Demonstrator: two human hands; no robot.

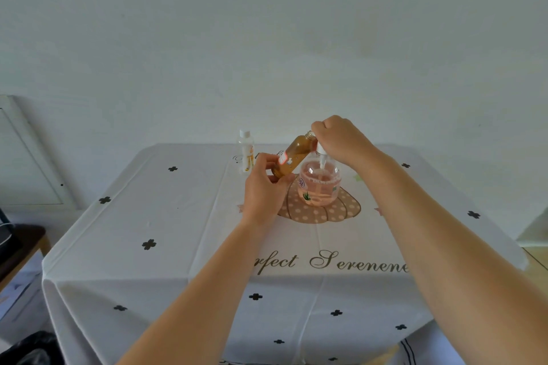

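My left hand point(262, 190) grips the lower end of an amber bottle point(292, 157) with a red and white label. The bottle is tilted, its neck pointing up and to the right. The threaded neck point(310, 134) shows bare just beside my right hand point(341, 139), whose fingers are curled tight at the bottle's mouth. The cap itself is hidden inside those fingers. Right below stands a clear pump bottle point(320, 187) with pink liquid, on the table.
A small clear bottle point(246, 151) with a white cap stands at the table's back edge, left of my hands. The table point(148, 216) has a white cloth with black clover marks and printed lettering. A dark wooden stand point(23, 243) is at the left.
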